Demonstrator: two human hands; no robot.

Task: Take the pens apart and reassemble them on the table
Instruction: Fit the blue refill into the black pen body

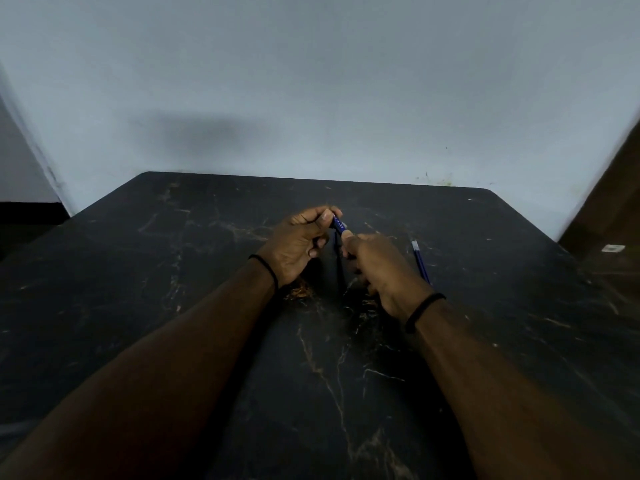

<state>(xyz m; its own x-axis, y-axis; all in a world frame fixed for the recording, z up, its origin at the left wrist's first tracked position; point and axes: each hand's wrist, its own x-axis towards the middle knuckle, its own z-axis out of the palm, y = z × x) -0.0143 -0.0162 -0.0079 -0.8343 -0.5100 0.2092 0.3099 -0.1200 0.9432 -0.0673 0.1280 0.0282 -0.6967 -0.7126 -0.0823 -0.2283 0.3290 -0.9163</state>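
Note:
A blue pen (339, 225) with white lettering is held above the middle of the black marble table (173, 289). My left hand (298, 244) pinches its far end between thumb and fingers. My right hand (377, 268) grips its near end, hiding that part. A second thin blue pen piece with a white tip (420, 259) lies on the table just right of my right hand, partly hidden behind the wrist. Both wrists wear a black band.
The table's far edge meets a pale wall (311, 81). A brown wooden surface (609, 216) stands at the right, with a small white tag (613, 248) beside the table's right edge.

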